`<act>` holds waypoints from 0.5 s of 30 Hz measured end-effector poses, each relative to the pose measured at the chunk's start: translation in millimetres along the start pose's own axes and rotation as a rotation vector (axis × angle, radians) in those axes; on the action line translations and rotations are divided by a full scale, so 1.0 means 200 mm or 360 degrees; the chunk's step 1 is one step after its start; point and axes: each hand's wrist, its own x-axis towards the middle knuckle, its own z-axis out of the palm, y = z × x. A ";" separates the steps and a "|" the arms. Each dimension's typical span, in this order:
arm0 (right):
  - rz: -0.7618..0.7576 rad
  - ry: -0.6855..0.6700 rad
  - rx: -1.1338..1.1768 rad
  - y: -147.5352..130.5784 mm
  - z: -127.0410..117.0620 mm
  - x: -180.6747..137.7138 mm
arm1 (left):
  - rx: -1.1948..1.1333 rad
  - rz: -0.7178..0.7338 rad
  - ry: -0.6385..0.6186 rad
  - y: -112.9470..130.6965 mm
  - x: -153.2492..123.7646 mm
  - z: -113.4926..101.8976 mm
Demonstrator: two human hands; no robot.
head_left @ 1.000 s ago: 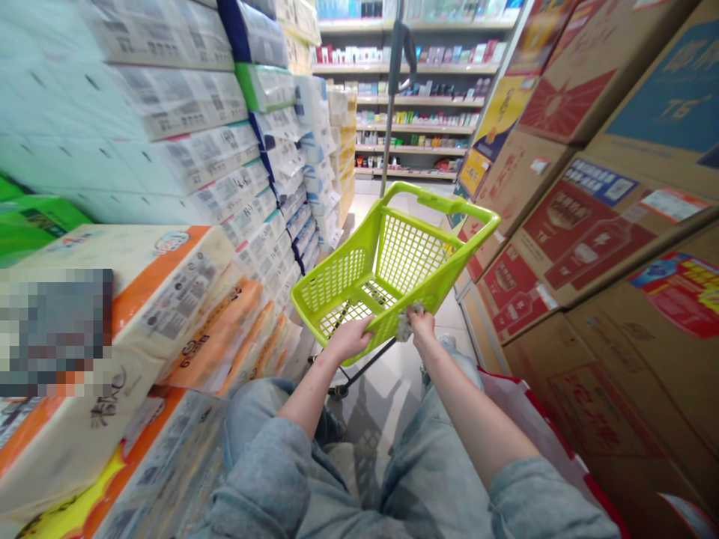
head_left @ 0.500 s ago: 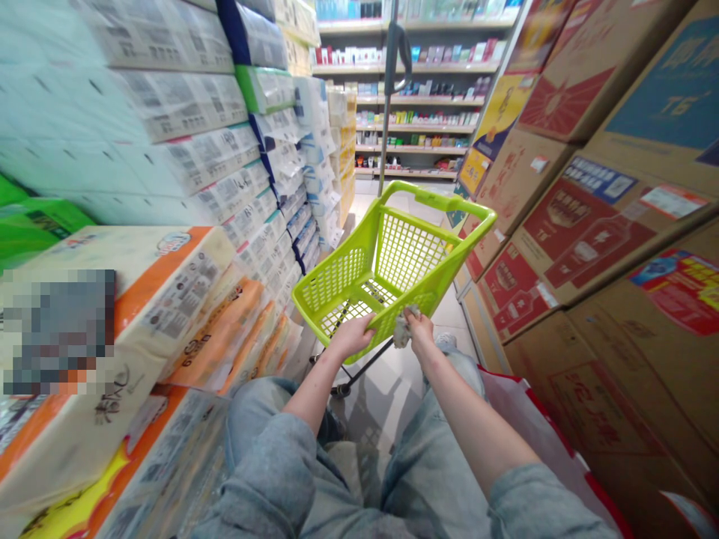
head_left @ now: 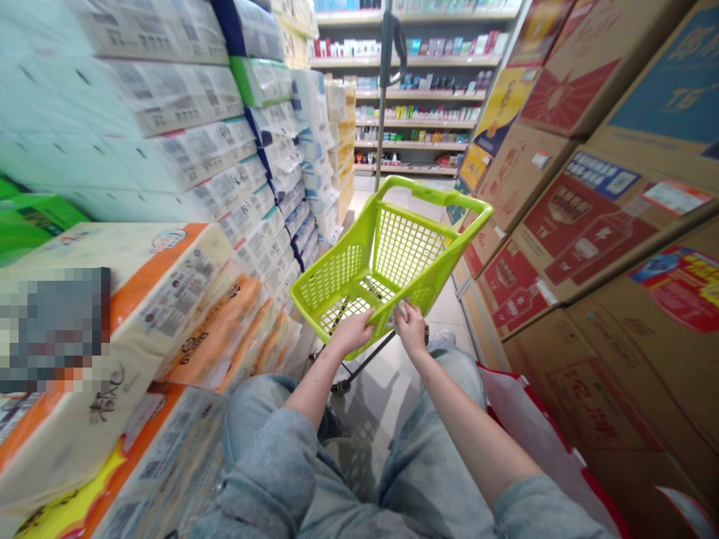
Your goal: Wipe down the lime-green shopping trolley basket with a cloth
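Left grip [head_left: 353,332] curled over rim of green cart [head_left: 434,281]; right grip [head_left: 411,326] pinches crumpled rag [head_left: 399,312], probably soft. Cart likely light, stiff plastic; hold by rim.

From my one head-worn camera I look forward and down into the nearby basket [head_left: 438,273], with distant shelves [head_left: 438,95] seemingly blurred.

"t6" on blue panel [head_left: 668,90] of carton [head_left: 632,153], upper right; remaining print too small or blurred.
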 end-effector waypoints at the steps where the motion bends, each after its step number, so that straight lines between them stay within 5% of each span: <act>1: -0.0033 -0.0031 -0.0018 0.00 -0.01 0.00 | 0.0001 0.0005 0.0001 0.00 0.00 0.00; 5: -0.0084 -0.0097 -0.0014 0.05 -0.03 0.00 | 0.0005 0.0010 0.0011 -0.01 0.00 0.00; 15: 0.0168 0.0127 0.0038 0.05 0.01 -0.02 | 0.0017 -0.0024 0.0003 0.01 -0.01 0.00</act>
